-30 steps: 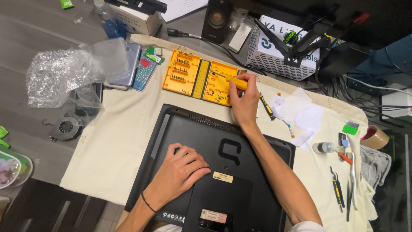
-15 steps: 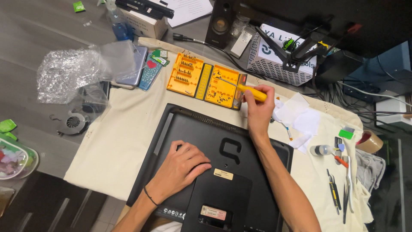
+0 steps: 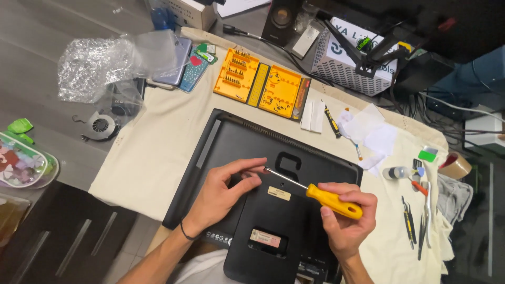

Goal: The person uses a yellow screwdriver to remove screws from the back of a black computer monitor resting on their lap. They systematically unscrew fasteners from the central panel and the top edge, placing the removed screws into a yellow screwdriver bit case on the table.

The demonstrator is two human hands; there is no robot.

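Note:
A black flat device [image 3: 231,152] lies back side up on a cream cloth [image 3: 152,142]. My right hand [image 3: 347,223] grips a screwdriver with a yellow handle [image 3: 334,201] over the device's lower middle. Its thin metal shaft points left and up. My left hand [image 3: 223,194] pinches the tip of that shaft between thumb and fingers, above the black back panel. An open orange bit case [image 3: 258,81] lies on the cloth beyond the device.
Crumpled plastic wrap [image 3: 97,66] and a small fan [image 3: 100,126] lie at the left. White tissues [image 3: 368,131], a small bottle [image 3: 394,172], tweezers [image 3: 409,226] and a tape roll [image 3: 455,165] sit at the right. A white box [image 3: 352,60] and a speaker [image 3: 281,18] stand behind.
My right hand left the bit case and came down over the device with the screwdriver. My left hand lifted off the back panel and took hold of the shaft's tip.

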